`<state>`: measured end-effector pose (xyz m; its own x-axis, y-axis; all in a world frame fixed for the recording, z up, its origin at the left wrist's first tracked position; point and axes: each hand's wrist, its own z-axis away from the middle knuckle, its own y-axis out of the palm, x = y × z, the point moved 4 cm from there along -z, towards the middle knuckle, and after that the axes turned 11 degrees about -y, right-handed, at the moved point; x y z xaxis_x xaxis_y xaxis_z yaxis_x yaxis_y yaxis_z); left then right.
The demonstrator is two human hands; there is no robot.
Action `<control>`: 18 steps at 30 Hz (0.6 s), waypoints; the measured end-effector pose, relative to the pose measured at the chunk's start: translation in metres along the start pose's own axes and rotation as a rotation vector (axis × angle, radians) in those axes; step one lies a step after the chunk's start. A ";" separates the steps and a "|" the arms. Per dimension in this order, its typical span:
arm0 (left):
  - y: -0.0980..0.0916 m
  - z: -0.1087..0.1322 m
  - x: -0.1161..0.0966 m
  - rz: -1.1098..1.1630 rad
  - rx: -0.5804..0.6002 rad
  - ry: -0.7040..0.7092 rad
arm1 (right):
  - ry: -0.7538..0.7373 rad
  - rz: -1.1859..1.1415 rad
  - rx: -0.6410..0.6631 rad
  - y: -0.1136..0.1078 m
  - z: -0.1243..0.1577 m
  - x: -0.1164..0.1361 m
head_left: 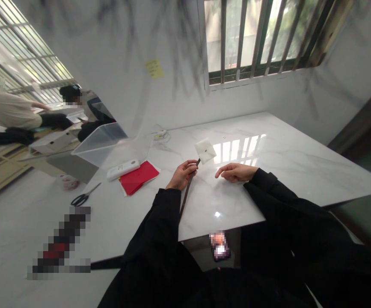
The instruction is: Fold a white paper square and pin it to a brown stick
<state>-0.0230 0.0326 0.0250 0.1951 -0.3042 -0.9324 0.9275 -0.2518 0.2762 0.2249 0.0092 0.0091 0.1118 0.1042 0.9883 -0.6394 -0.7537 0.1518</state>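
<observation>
My left hand [183,174] is closed around a narrow dark brown strip [187,194], which runs down toward the table's near edge. Its upper end reaches a small white square envelope [205,151] with a dark dot at its centre. Whether the strip touches the envelope or only overlaps it, I cannot tell. To the right of these, my right hand [235,172] is held low over the white marbled table [288,171]. Its index finger stretches out to the left, the other fingers are loosely bent, and nothing shows in it.
Left of my hands lie red paper packets [138,177], a white oblong device [123,169] and black-handled scissors [84,196]. A clear plastic bin [102,143] stands behind. A tiny object [224,137] lies near the wall. Two people sit at the far left. A lit phone [219,246] is below the table edge.
</observation>
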 end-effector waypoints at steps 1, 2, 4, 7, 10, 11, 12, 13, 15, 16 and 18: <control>0.000 -0.001 0.001 0.003 -0.001 -0.007 | -0.044 0.007 -0.096 -0.006 -0.003 0.000; 0.000 -0.001 0.001 0.006 -0.001 -0.011 | -0.096 0.019 -0.212 -0.013 -0.005 0.000; 0.000 -0.001 0.001 0.009 0.005 -0.010 | -0.200 0.072 -0.469 -0.025 -0.009 0.000; 0.001 -0.001 0.001 0.012 0.013 0.004 | -0.278 0.257 -0.706 -0.033 -0.011 -0.001; 0.001 -0.001 0.001 0.056 0.013 0.000 | -0.284 0.499 -0.702 -0.030 -0.013 -0.002; 0.000 -0.001 0.001 0.084 0.013 -0.006 | -0.286 0.567 -0.687 -0.028 -0.013 -0.001; 0.000 -0.002 0.001 0.117 0.014 -0.012 | -0.289 0.625 -0.676 -0.026 -0.013 0.000; -0.001 -0.003 0.000 0.153 0.013 -0.015 | -0.292 0.672 -0.673 -0.025 -0.013 0.001; -0.003 -0.005 0.000 0.220 0.012 -0.014 | -0.298 0.737 -0.681 -0.024 -0.012 0.002; -0.003 -0.006 -0.001 0.246 0.013 -0.012 | -0.297 0.757 -0.688 -0.024 -0.012 0.003; -0.004 -0.007 -0.001 0.271 0.011 -0.009 | -0.293 0.782 -0.699 -0.024 -0.011 0.004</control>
<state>-0.0246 0.0400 0.0234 0.4331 -0.3704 -0.8217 0.8382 -0.1698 0.5183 0.2324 0.0350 0.0098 -0.3969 -0.4723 0.7870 -0.8931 0.0010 -0.4498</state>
